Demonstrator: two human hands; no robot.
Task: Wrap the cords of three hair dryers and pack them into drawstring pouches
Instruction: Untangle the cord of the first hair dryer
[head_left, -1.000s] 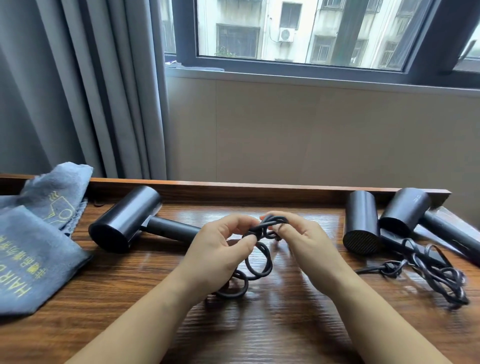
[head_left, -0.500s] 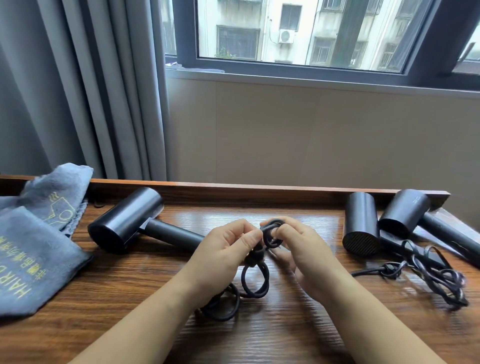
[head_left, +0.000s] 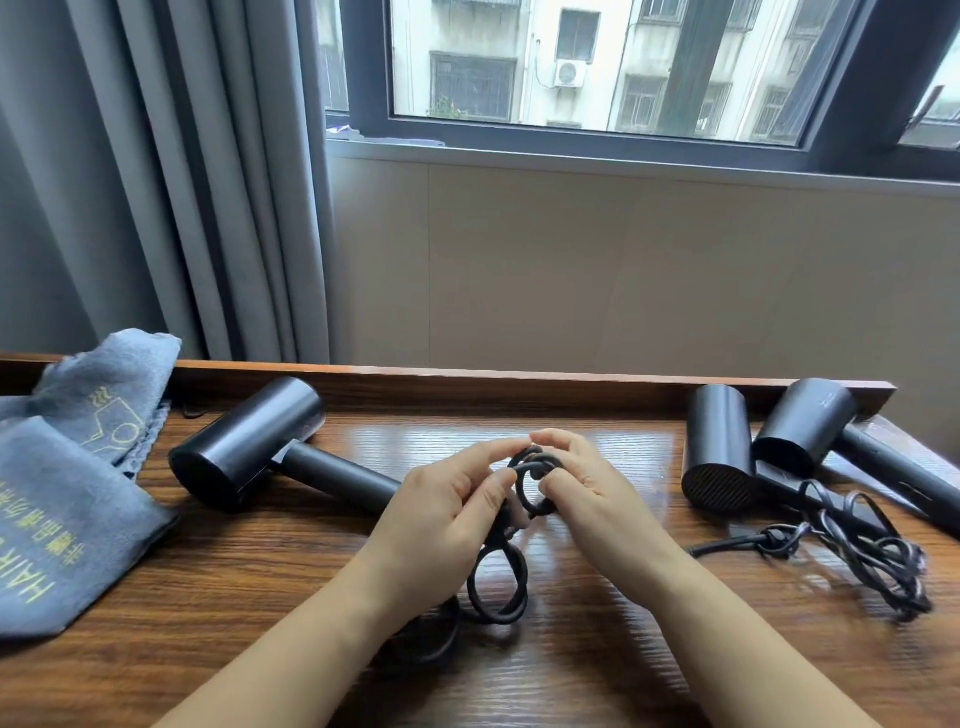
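A black hair dryer (head_left: 244, 441) lies at the left of the wooden table (head_left: 260, 561), handle pointing toward my hands. Its black cord (head_left: 498, 577) is gathered into small loops between my hands. My left hand (head_left: 441, 525) pinches the bundle from the left; my right hand (head_left: 597, 493) pinches the top loops from the right. Lower loops hang down onto the table. Two more black hair dryers (head_left: 719, 452) (head_left: 810, 423) lie at the right, with a loose tangle of their cords (head_left: 857, 545) in front of them. Grey drawstring pouches (head_left: 62, 493) with yellow print lie at the far left.
A raised wooden ledge (head_left: 493, 382) runs along the back of the table. Behind it is a beige wall under a window, with grey curtains (head_left: 156, 182) at the left. The table's right end is near the rightmost dryer.
The cord's loops have been drawn tighter and smaller between my hands. My hands have shifted slightly closer together, and the lower loops hang lower under my left hand.
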